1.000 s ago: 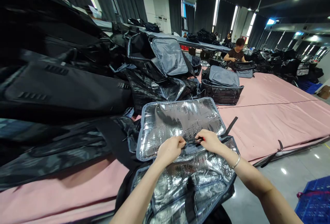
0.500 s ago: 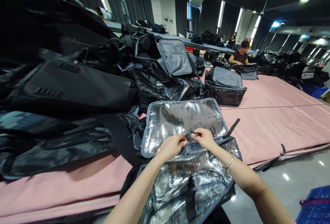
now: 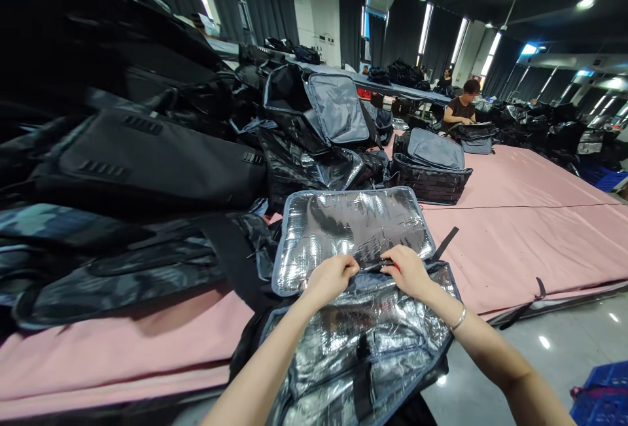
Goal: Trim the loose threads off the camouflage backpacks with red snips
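In front of me an insulated bag (image 3: 360, 321) lies open, its crinkled silver foil lining showing. Its foil-lined flap (image 3: 350, 216), edged in grey-blue binding, lies folded back on the far side. At the seam between flap and body, my left hand (image 3: 333, 277) is closed in a pinch on the bag's edge; any thread there is too small to see. Just to the right, my right hand (image 3: 407, 270) is closed around a small red-and-black tool (image 3: 396, 267) that looks like thread snips, mostly hidden by the fingers. A black strap (image 3: 363, 390) crosses the lining near me.
Black and camouflage bags (image 3: 161, 158) are heaped on the left. Beyond the flap, an open bag (image 3: 432, 174) stands on the pink-covered table (image 3: 530, 216). A co-worker (image 3: 461, 108) handles another bag farther back. A blue crate (image 3: 601, 393) sits at lower right.
My right hand has moved to the right along the seam with the red-and-black tool, away from my left hand. The left hand stays at nearly the same spot on the edge.
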`<state>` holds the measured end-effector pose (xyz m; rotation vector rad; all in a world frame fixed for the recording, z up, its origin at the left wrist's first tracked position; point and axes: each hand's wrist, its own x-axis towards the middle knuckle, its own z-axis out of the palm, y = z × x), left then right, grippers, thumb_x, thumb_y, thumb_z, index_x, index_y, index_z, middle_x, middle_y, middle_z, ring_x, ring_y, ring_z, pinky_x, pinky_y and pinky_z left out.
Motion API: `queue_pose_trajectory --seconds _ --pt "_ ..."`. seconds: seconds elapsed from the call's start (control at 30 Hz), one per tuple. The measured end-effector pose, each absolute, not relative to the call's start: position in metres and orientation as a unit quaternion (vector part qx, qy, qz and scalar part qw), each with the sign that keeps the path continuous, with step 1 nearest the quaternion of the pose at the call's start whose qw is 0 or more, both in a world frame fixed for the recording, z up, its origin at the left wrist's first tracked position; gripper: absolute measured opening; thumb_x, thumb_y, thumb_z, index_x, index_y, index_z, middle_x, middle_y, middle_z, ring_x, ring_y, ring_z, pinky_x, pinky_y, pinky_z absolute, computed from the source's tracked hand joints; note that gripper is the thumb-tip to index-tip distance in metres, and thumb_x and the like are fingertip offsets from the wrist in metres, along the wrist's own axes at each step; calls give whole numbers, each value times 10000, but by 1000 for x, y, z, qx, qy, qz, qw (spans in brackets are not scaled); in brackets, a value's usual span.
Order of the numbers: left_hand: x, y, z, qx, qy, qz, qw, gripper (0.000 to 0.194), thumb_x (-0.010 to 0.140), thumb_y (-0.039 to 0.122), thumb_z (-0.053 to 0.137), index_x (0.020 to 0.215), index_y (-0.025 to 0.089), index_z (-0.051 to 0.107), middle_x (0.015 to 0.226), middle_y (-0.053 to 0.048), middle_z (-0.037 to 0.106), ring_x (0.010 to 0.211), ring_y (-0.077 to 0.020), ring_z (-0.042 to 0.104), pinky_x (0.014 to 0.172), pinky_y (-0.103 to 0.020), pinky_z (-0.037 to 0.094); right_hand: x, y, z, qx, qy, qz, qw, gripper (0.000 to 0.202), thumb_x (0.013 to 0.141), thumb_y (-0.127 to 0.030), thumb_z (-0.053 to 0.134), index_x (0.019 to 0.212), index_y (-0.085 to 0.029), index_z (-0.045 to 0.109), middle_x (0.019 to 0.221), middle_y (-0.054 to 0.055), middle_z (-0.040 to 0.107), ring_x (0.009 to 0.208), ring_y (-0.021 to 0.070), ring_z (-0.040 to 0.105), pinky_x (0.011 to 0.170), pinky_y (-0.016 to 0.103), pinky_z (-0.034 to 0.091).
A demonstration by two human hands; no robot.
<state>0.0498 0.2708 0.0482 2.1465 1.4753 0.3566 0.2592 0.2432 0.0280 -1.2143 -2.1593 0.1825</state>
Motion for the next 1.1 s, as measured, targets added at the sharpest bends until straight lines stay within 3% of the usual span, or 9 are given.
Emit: queue_pose_trajectory --seconds 0.37,1.1 --pt "49 270 45 795 534 146 247 173 792 187 422 663 217 533 671 10 599 660 -152 551 594 -244 318 255 237 15 -468 -843 -62 257 129 900 -247 518 968 -186 609 913 67 592 826 194 496 691 306 328" --pt "49 268 45 800 530 150 239 173 801 189 416 660 214 512 680 11 593 651 -148 536 588 -249 309 250 239 16 -453 -847 -47 276 108 893 -222 527 951 -173 604 890 61 601 833 185 506 695 301 326"
